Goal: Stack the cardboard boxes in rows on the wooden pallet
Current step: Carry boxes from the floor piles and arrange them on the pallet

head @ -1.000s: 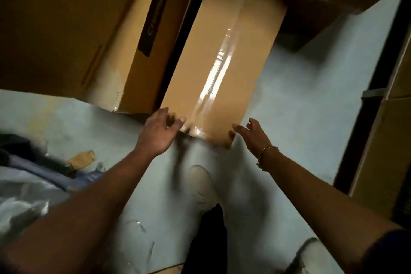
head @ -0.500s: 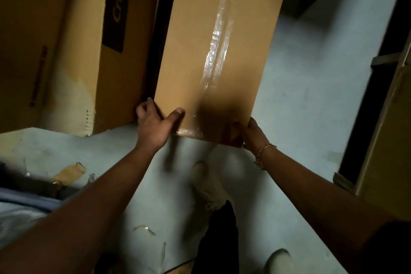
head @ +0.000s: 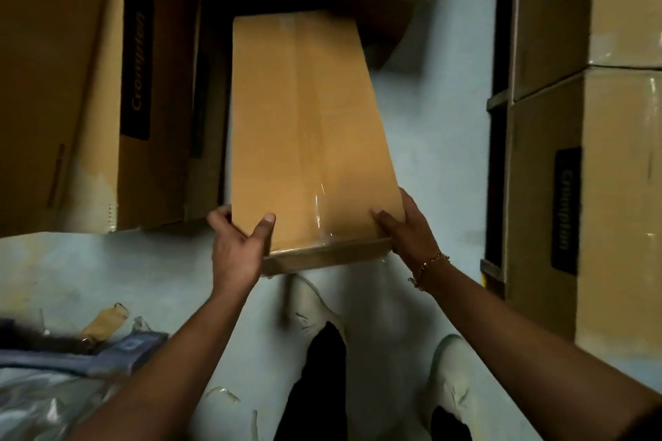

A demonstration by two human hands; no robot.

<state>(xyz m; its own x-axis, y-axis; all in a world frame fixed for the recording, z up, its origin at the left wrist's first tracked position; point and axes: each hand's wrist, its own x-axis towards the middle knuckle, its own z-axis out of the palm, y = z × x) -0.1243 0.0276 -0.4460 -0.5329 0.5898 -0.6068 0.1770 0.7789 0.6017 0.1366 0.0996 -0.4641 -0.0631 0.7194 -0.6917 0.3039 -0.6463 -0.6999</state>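
A person, seen from above, holds a long cardboard box (head: 308,132) by its near end. The left hand (head: 234,251) grips the near left corner, its fingers (head: 218,222) curled round the side and the thumb pressed on the taped top face. The right hand (head: 404,229) (a thin chain bracelet (head: 428,267) at its wrist) grips the near right corner likewise. The box stretches away from the fingers over a pale floor (head: 437,140). Large printed cartons (head: 136,89) stand left of the left hand, and stacked cartons (head: 591,190) stand right of the right hand. Two pale shoes (head: 315,308) show below the hands.
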